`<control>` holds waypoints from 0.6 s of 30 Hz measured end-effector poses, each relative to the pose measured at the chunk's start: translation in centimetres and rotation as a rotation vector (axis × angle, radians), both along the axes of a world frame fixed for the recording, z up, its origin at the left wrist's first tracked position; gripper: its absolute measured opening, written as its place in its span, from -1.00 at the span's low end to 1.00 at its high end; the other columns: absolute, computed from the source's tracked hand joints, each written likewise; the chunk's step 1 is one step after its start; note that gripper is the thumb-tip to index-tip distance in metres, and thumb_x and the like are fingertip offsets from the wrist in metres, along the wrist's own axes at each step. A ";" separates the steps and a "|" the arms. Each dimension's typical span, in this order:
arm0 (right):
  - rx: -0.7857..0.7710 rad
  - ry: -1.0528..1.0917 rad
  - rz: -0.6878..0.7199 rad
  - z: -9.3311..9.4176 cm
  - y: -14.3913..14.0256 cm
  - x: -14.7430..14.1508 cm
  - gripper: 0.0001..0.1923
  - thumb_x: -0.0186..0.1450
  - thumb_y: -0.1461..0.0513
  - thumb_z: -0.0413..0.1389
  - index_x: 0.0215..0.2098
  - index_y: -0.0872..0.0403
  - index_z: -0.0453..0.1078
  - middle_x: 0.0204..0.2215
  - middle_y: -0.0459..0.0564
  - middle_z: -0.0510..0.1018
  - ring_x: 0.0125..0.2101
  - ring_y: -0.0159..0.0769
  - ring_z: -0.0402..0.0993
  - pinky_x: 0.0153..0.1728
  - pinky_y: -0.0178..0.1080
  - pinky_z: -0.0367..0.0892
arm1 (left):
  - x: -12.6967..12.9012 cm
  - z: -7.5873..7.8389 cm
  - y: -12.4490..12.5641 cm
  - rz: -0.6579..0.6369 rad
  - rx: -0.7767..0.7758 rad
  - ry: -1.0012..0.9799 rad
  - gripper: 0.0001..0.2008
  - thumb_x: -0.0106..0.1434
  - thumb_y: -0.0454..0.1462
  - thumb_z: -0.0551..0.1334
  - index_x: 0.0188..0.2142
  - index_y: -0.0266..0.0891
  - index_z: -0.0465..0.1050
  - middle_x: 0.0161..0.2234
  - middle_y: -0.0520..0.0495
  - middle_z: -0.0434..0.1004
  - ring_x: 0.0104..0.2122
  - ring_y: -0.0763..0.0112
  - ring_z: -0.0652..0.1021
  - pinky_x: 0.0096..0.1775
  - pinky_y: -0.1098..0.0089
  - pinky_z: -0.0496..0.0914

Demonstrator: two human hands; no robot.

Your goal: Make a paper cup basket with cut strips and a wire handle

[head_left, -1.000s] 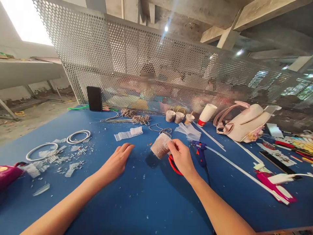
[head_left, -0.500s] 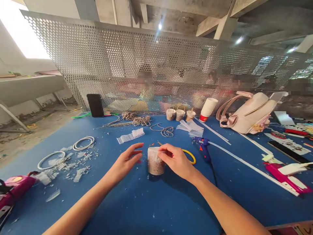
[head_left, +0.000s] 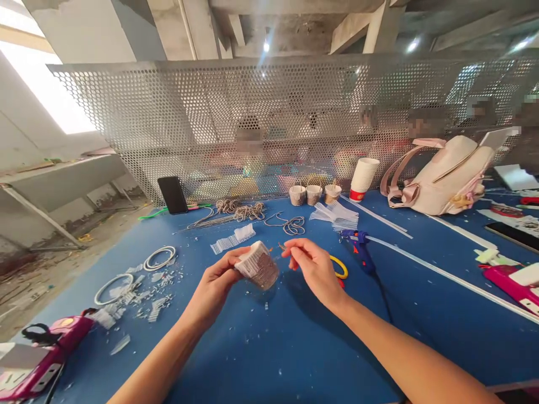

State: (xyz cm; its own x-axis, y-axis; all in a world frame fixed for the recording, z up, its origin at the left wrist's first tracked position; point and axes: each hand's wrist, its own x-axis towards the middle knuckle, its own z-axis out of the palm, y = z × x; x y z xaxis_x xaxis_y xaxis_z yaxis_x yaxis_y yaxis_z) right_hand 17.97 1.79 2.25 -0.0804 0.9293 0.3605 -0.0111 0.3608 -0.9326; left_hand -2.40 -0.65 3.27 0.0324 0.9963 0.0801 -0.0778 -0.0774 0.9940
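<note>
Two hands over worktop (head_left: 261, 359) middle: left hand (head_left: 214, 283) grips wrapped cup (head_left: 257, 265), tilted, mouth toward far-left corner; right hand (head_left: 314, 268) just beside, pinching thin strand (head_left: 283, 248).

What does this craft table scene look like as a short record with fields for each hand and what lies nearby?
left hand: left hand holds a small cord-wrapped paper cup, tilted, above the blue table
right hand: right hand pinches a thin cord end beside the cup
near right: blue glue gun, yellow ring
near left: white rings, paper scraps
back: three small wrapped cups
</note>
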 end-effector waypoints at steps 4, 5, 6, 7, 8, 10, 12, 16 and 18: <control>0.187 -0.130 0.023 -0.5 -0.7 -0.8 -0.88 0.28 0.22 0.04 -0.26 0.05 0.39 -0.35 -0.05 0.52 -0.39 -0.36 0.42 -0.33 -0.29 0.37 | 0.1 0.0 0.0 -0.002 -0.014 -0.089 -0.96 0.00 -0.31 0.31 -0.53 -0.25 0.50 0.02 -0.15 0.48 0.03 0.04 0.40 -0.08 0.27 0.35; 0.242 -0.159 0.018 -0.6 -0.9 -0.9 -0.89 0.27 0.24 0.05 -0.26 0.05 0.39 -0.32 -0.05 0.51 -0.38 -0.36 0.41 -0.30 -0.28 0.37 | 0.1 0.0 0.0 -0.012 -0.012 -0.103 -0.95 0.00 -0.31 0.31 -0.54 -0.25 0.50 0.02 -0.15 0.47 0.04 0.05 0.39 -0.08 0.28 0.34; 0.289 -0.180 0.014 -0.7 -1.1 -1.0 -0.90 0.27 0.26 0.05 -0.26 0.05 0.39 -0.31 -0.05 0.49 -0.38 -0.37 0.40 -0.29 -0.28 0.37 | 0.2 0.0 0.0 -0.023 -0.011 -0.113 -0.94 0.01 -0.31 0.32 -0.55 -0.25 0.50 0.03 -0.14 0.47 0.04 0.06 0.39 -0.08 0.29 0.34; 0.328 -0.191 0.011 -0.7 -1.2 -1.1 -0.90 0.26 0.27 0.06 -0.25 0.05 0.38 -0.30 -0.04 0.48 -0.38 -0.37 0.39 -0.28 -0.27 0.37 | 0.2 -0.1 -0.1 -0.034 -0.012 -0.119 -0.92 0.02 -0.30 0.32 -0.56 -0.25 0.50 0.03 -0.14 0.46 0.03 0.07 0.39 -0.09 0.30 0.34; 0.358 -0.197 0.010 -0.8 -1.3 -1.2 -0.89 0.26 0.28 0.07 -0.23 0.04 0.37 -0.29 -0.04 0.47 -0.37 -0.36 0.38 -0.27 -0.27 0.37 | 0.2 -0.2 -0.1 -0.046 -0.015 -0.123 -0.91 0.03 -0.29 0.33 -0.56 -0.25 0.50 0.03 -0.14 0.46 0.01 0.08 0.40 -0.10 0.31 0.34; 0.405 -0.205 0.016 -0.8 -1.4 -1.3 -0.88 0.27 0.29 0.07 -0.21 0.03 0.36 -0.28 -0.03 0.47 -0.32 -0.34 0.39 -0.25 -0.26 0.38 | 0.2 -0.4 -0.1 -0.057 -0.019 -0.130 -0.87 0.04 -0.26 0.34 -0.56 -0.27 0.50 0.01 -0.15 0.46 -0.04 0.12 0.43 -0.13 0.32 0.35; 0.473 -0.217 0.013 -0.9 -1.5 -1.2 -0.87 0.28 0.29 0.06 -0.19 0.02 0.36 -0.27 -0.02 0.47 -0.27 -0.32 0.41 -0.22 -0.24 0.39 | 0.2 -0.6 -0.1 -0.059 -0.016 -0.147 -0.83 0.04 -0.23 0.35 -0.57 -0.28 0.49 -0.02 -0.16 0.47 -0.10 0.15 0.45 -0.15 0.32 0.36; 0.827 -0.379 0.032 -0.8 -1.7 -0.9 -0.89 0.28 0.31 0.04 -0.23 0.04 0.38 -0.27 0.04 0.50 -0.29 -0.29 0.42 -0.27 -0.22 0.38 | -0.1 -0.7 0.1 -0.030 -0.045 -0.211 -0.84 -0.01 -0.26 0.35 -0.62 -0.27 0.45 -0.09 -0.11 0.51 -0.16 0.20 0.48 -0.20 0.35 0.38; 1.021 -0.485 0.091 -0.7 -1.9 -0.7 -0.90 0.28 0.31 0.04 -0.26 0.04 0.37 -0.33 0.03 0.53 -0.36 -0.30 0.43 -0.36 -0.24 0.36 | -0.3 -0.7 0.3 0.007 -0.070 -0.246 -0.84 -0.05 -0.30 0.35 -0.65 -0.26 0.42 -0.15 -0.07 0.54 -0.19 0.23 0.49 -0.24 0.37 0.39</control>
